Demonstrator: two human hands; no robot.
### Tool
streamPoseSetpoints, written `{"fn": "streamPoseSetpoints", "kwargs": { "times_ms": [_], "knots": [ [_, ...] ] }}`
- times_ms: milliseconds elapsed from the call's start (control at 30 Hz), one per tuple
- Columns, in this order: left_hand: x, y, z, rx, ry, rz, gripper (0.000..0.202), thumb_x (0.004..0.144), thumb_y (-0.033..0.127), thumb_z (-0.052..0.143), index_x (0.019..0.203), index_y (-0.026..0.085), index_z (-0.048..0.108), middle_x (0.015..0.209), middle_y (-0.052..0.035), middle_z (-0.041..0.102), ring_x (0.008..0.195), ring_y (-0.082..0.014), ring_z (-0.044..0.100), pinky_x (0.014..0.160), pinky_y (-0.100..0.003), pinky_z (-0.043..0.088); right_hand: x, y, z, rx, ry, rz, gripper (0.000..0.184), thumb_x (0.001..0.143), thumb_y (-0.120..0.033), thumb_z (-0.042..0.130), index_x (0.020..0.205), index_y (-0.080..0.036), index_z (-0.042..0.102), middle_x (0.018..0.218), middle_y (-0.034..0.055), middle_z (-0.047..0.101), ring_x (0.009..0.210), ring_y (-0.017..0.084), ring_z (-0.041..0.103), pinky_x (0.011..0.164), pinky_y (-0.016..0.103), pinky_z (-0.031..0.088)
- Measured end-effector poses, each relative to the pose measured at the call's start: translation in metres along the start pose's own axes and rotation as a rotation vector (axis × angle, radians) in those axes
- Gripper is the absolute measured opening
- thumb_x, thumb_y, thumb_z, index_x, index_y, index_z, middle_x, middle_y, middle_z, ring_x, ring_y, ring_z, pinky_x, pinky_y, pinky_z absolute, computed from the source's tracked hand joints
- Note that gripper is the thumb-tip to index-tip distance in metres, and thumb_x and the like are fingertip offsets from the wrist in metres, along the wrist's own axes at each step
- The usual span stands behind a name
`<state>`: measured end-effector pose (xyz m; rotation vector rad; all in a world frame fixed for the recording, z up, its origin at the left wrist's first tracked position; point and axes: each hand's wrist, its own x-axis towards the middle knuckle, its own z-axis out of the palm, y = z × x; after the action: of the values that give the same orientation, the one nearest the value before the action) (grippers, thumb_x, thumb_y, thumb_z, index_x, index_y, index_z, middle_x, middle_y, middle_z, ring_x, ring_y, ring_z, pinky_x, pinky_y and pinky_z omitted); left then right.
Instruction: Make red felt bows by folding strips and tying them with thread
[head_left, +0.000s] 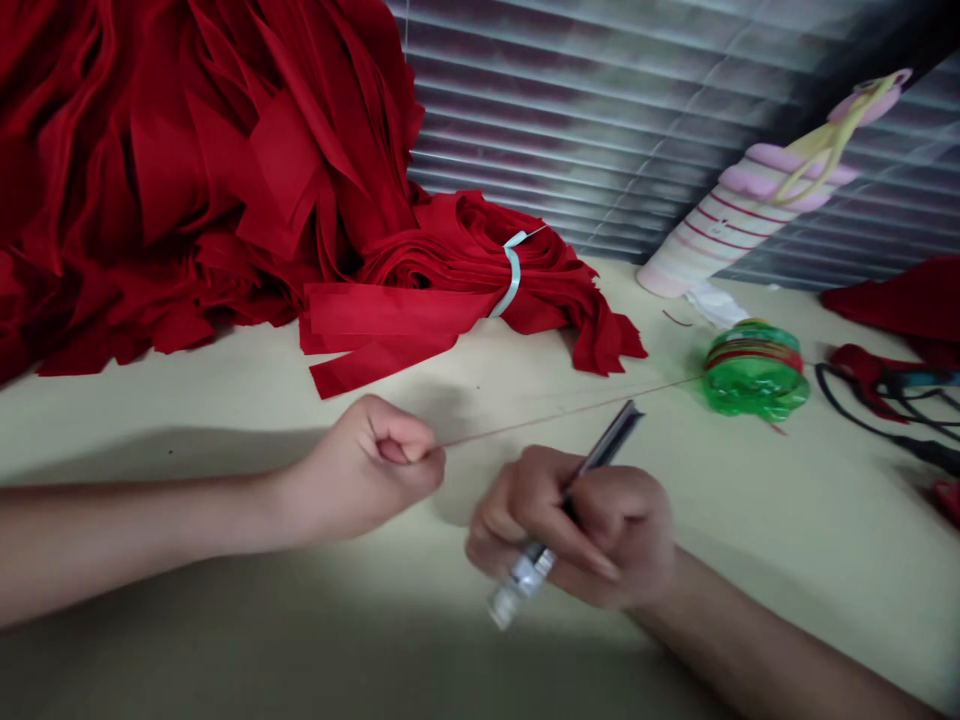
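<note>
My left hand (367,470) is closed in a pinch on a thin red thread (570,412). The thread runs taut to the right, toward a green plastic spool (756,370) wound with red thread. My right hand (577,525) grips a slim dark metal tool (611,435) with a silver end (517,590), possibly a craft knife. Its dark tip points up and away, close to the thread, and I cannot tell whether they touch. A bundle of red fabric strips (450,270), tied with a pale blue band (513,275), lies beyond my hands.
A large heap of red fabric (172,170) rises at the back left of the cream table (187,420). A pink-and-white cone (739,215) leans by the window blinds (585,110). Black cables (870,425) and red cloth (900,300) lie at the right.
</note>
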<state>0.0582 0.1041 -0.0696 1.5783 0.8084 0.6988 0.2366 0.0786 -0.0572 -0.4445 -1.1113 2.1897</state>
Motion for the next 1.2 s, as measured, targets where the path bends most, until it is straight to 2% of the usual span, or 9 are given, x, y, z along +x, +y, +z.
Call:
{"fn": "streamPoseSetpoints", "kwargs": {
  "times_ms": [100,167,333,467,600,733,900,1033,1200],
  "knots": [
    [0.002,0.002,-0.004,-0.038,0.010,-0.080,0.045,0.072,0.007,0.049,0.052,0.020,0.011,0.053,0.0073,0.008,0.047,-0.0040,0.009,0.042,-0.023,0.009,-0.004,-0.010,-0.003,-0.198,-0.234,0.275,0.013,0.050,-0.015,0.043,0.038,-0.017,0.039,0.041,-0.0015,0.027,0.044,0.008,0.028,0.046,0.026,0.018],
    [0.004,0.004,-0.006,-0.091,-0.001,-0.125,0.046,0.075,0.013,0.051,0.052,0.020,0.012,0.051,0.0079,0.009,0.046,-0.0038,0.010,0.042,-0.023,0.011,-0.003,-0.010,-0.007,-0.220,-0.202,0.225,0.012,0.049,-0.016,0.043,0.038,-0.016,0.040,0.041,-0.0013,0.029,0.045,0.008,0.029,0.046,0.026,0.020],
    [0.005,0.008,-0.012,-0.127,-0.141,-0.239,0.043,0.083,0.033,0.051,0.050,0.018,0.028,0.045,0.0076,0.024,0.043,-0.0051,0.023,0.044,-0.024,0.020,-0.001,-0.005,-0.013,-0.358,0.046,-0.111,0.009,0.050,-0.017,0.044,0.041,-0.017,0.042,0.039,-0.0020,0.031,0.046,0.010,0.030,0.049,0.027,0.025],
    [0.006,0.006,-0.016,-0.297,-0.179,-0.242,0.039,0.087,0.028,0.041,0.051,0.018,0.031,0.047,0.0065,0.026,0.045,-0.0067,0.028,0.048,-0.026,0.027,-0.007,-0.005,-0.012,-0.487,0.344,-0.390,0.010,0.057,-0.018,0.046,0.048,-0.019,0.050,0.044,-0.0007,0.039,0.050,0.013,0.039,0.052,0.029,0.033],
    [0.008,0.002,-0.018,-0.400,-0.220,-0.254,0.038,0.088,0.023,0.037,0.052,0.018,0.026,0.050,0.0062,0.023,0.047,-0.0068,0.026,0.052,-0.027,0.028,-0.006,0.004,-0.017,-1.000,0.717,-0.642,0.018,0.071,-0.008,0.050,0.071,-0.021,0.063,0.066,0.0008,0.057,0.065,0.014,0.052,0.061,0.027,0.041],
    [0.009,0.001,-0.019,-0.393,-0.266,-0.260,0.036,0.090,0.023,0.036,0.054,0.017,0.030,0.052,0.0059,0.025,0.048,-0.0072,0.027,0.054,-0.028,0.028,0.002,0.012,-0.020,-1.422,0.632,-0.502,0.021,0.081,-0.013,0.052,0.098,-0.018,0.063,0.094,0.0051,0.064,0.079,0.015,0.060,0.068,0.025,0.045],
    [0.008,0.002,-0.021,-0.341,-0.270,-0.248,0.033,0.091,0.026,0.037,0.060,0.017,0.041,0.051,0.0069,0.030,0.047,-0.0067,0.029,0.053,-0.026,0.030,0.006,0.010,-0.026,-1.521,0.631,-0.382,0.011,0.080,-0.016,0.053,0.081,-0.015,0.064,0.072,0.0025,0.059,0.059,0.010,0.056,0.057,0.020,0.043],
    [0.007,0.003,-0.017,-0.243,-0.257,-0.217,0.027,0.093,0.036,0.037,0.094,0.018,0.057,0.043,0.0106,0.027,0.042,-0.0068,0.028,0.052,-0.026,0.031,0.003,0.002,-0.044,-1.680,0.766,-0.319,0.014,0.070,-0.015,0.056,0.081,-0.017,0.064,0.071,0.0010,0.056,0.051,0.009,0.051,0.052,0.021,0.040],
    [0.004,0.003,-0.015,-0.293,-0.192,-0.217,0.045,0.092,0.044,0.032,0.128,0.018,0.041,0.044,0.0118,0.023,0.041,-0.0077,0.024,0.049,-0.025,0.024,-0.004,-0.012,-0.071,-1.937,0.927,-0.234,0.015,0.069,-0.017,0.052,0.077,-0.018,0.065,0.072,0.0037,0.057,0.057,0.015,0.052,0.053,0.025,0.037]
  ]
}}
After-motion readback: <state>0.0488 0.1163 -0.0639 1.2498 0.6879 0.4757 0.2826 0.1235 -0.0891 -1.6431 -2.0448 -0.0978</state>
